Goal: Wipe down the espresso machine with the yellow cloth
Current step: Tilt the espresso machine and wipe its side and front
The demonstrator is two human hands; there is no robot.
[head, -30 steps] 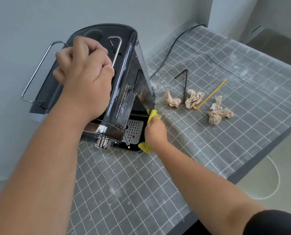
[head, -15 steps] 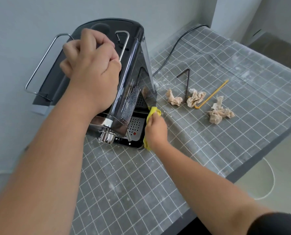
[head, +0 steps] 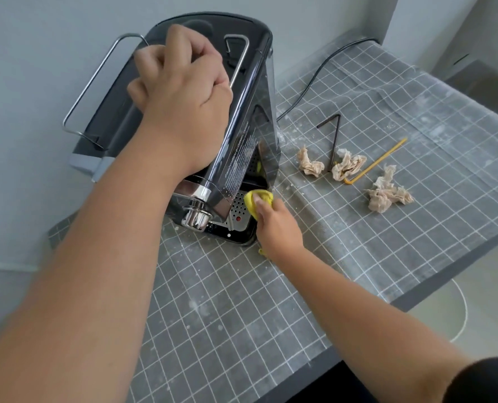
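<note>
The black espresso machine stands at the back left of the counter, against the wall. My left hand lies on its top with fingers curled, beside the chrome rail. My right hand grips the bunched yellow cloth and presses it onto the perforated drip tray at the machine's right front corner. A small tail of the cloth shows below my wrist. The chrome brew head sticks out just left of the tray.
A grey grid-pattern cloth covers the counter. Right of the machine lie three crumpled tissues, a bent black straw and a yellow straw. A black power cord runs along the back. The counter edge drops off at front right.
My right hand moved the yellow cloth from the machine's right side in onto the drip tray. My left hand stayed on the machine's top.
</note>
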